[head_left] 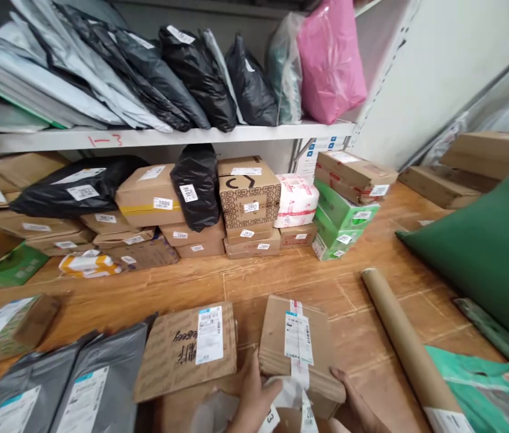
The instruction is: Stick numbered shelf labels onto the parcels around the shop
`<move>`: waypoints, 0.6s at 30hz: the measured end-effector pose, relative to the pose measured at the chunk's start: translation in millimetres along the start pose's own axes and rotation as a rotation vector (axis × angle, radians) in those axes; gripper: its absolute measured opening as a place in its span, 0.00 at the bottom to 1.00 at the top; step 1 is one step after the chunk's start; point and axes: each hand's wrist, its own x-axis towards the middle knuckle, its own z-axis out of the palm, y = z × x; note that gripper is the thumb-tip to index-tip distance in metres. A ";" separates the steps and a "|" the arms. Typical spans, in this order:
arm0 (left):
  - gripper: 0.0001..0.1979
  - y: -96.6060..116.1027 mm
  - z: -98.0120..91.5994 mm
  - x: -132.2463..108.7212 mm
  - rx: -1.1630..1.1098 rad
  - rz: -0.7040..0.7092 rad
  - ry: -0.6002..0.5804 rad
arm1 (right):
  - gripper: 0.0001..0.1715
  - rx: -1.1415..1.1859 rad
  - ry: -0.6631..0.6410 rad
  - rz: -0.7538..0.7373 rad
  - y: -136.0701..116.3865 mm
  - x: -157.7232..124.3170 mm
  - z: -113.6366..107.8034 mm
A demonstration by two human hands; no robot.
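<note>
A cardboard box [275, 328] with a white shipping label and printed tape is held low in front of me, between both hands. My left hand [254, 397] grips its near left edge, with the thumb toward the front. A curling strip of white number stickers [289, 392] hangs by that thumb, below the box. My right hand [354, 403] is closed on the box's right near corner, its fingertips at the edge. Just left of my left hand lies a flat brown carton [168, 343] with a label and black handwriting, resting on another box.
Grey mailer bags [101, 385] lie at the lower left. A long cardboard tube [399, 337] and a big green sack [484, 252] are on the right. Numbered boxes stand under a white shelf [236, 133] holding black, grey and pink bags [331, 66].
</note>
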 end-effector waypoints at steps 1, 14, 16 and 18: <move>0.50 5.6 1.9 -3.8 -0.026 0.033 -0.007 | 0.30 0.007 0.000 -0.024 0.0 -5.0 -0.7; 0.54 203.6 18.5 10.5 -0.172 0.260 -0.219 | 0.29 -0.029 0.244 -0.790 -166.5 -55.3 53.3; 0.55 218.8 18.2 13.6 -0.145 0.249 -0.272 | 0.24 0.023 0.279 -0.841 -196.8 -51.1 65.3; 0.54 220.3 10.5 13.5 -0.072 0.242 -0.287 | 0.20 0.054 0.299 -0.869 -231.2 -41.5 80.1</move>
